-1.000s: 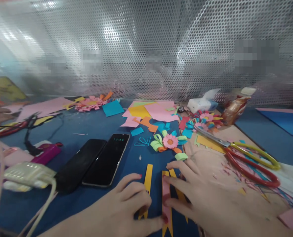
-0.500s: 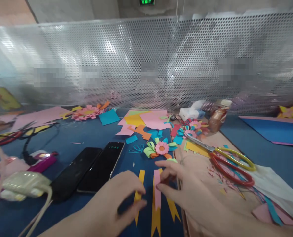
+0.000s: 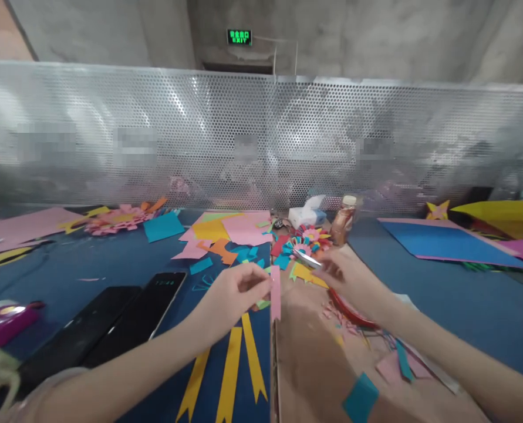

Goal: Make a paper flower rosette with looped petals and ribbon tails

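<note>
My left hand [image 3: 239,291] pinches a pink paper strip [image 3: 276,292], which hangs upright over the seam between the blue mat and the brown board. Over on the right, my right hand [image 3: 347,279] is at the scissors [image 3: 307,258], fingers curled around their middle; the blades point up-left and part of a red handle [image 3: 351,311] shows below. Three yellow strips with notched ends [image 3: 230,376] lie on the blue mat below my left hand. The paper flower that lay there is mostly hidden behind that hand.
Two black phones [image 3: 133,317] lie at the left. Coloured paper sheets [image 3: 247,228], a pink flower [image 3: 120,218], a tissue pack [image 3: 306,216] and a brown bottle [image 3: 344,220] stand or lie farther back. Paper scraps [image 3: 340,317] litter the brown board [image 3: 305,364]. A perforated metal screen [image 3: 199,147] rises behind.
The pink strip has been lifted off the yellow strips in my left hand. My right hand has moved to the scissors and closed on them. The view has turned right and tilted up.
</note>
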A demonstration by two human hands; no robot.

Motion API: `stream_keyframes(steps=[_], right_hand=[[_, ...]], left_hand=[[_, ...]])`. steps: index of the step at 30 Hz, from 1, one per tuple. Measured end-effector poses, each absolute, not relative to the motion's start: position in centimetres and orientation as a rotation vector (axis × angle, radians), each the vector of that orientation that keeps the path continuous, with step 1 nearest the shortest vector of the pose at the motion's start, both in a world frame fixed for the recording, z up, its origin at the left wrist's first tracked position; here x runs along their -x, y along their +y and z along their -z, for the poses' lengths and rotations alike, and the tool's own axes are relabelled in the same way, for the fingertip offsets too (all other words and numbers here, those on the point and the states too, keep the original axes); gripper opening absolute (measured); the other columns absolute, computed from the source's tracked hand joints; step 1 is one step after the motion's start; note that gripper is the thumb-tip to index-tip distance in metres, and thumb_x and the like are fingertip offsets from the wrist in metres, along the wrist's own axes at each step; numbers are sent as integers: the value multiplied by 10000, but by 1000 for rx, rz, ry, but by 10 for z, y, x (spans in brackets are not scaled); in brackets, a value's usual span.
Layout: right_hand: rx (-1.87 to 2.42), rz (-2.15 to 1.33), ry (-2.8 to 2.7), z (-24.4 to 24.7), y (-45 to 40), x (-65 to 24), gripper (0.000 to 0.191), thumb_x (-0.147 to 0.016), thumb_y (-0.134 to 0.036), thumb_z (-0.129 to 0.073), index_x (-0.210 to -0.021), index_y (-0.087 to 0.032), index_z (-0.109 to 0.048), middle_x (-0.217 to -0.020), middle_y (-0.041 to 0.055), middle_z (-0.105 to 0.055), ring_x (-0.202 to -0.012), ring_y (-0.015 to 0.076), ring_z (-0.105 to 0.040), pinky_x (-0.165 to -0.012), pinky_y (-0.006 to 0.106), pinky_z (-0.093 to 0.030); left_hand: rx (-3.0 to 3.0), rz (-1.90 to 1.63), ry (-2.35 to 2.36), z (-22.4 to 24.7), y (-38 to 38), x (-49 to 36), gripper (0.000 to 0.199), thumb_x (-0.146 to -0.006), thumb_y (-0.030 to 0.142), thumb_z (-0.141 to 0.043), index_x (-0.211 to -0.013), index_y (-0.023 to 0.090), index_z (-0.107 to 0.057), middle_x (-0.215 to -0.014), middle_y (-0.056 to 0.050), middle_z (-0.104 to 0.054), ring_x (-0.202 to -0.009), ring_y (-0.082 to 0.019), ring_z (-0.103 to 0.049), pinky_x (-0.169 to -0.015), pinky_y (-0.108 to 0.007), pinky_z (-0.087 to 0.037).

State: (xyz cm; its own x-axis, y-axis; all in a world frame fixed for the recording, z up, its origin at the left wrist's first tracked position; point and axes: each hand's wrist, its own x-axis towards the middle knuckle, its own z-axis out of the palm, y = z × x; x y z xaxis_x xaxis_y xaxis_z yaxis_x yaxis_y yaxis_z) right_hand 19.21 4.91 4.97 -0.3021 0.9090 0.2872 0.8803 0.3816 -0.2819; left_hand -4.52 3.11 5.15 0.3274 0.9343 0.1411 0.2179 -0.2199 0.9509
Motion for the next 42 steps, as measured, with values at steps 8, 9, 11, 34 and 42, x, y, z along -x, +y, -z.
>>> stream_keyframes(steps=[8,9,11,34,42], right_hand=[[1792,164,-2510,-20,79,-258,272,-782,-356,-524,-876,-141,-662,-815,138,-624,-845,273,-539,-772,376,-373],[1808,183,-2506,-17,79,-257,280,-786,-355,-513,-883,-136,-658,-830,141,-620,-855,271,-539,-776,368,-373],[1841,208,-2485,-13,80,-256,271,-779,-347,-507,-842,-128,-655,-823,144,-613,-853,270,-545,-773,357,-378],[1584,-490,-1771,-68,58,-248,329,-654,-471,-553,-795,-182,-481,-755,74,-589,-713,226,-561,-579,299,-462],[1288,-964,-1539,-65,49,-210,320,-732,-492,-505,-843,-195,-461,-677,-7,-473,-557,118,-470,-499,216,-424]], left_hand=[[-1530,-1021,1039,-58,53,16,138,-711,302,-555,-754,173,-539,-690,2,-575,-543,-95,-503,-509,-209,-418],[-1534,-1020,1056,-59,54,14,139,-707,302,-561,-749,171,-545,-693,4,-572,-528,-87,-490,-490,-199,-402],[-1539,-1023,1079,-61,55,11,132,-704,297,-569,-740,170,-560,-684,16,-561,-494,-67,-461,-455,-182,-366],[-1287,-1203,869,-66,78,17,273,-673,235,-663,-921,177,-564,-714,0,-632,-668,-136,-611,-645,-284,-514],[-1299,-1366,850,-82,92,-1,167,-687,265,-640,-801,143,-627,-787,-32,-632,-712,-121,-570,-664,-235,-447]])
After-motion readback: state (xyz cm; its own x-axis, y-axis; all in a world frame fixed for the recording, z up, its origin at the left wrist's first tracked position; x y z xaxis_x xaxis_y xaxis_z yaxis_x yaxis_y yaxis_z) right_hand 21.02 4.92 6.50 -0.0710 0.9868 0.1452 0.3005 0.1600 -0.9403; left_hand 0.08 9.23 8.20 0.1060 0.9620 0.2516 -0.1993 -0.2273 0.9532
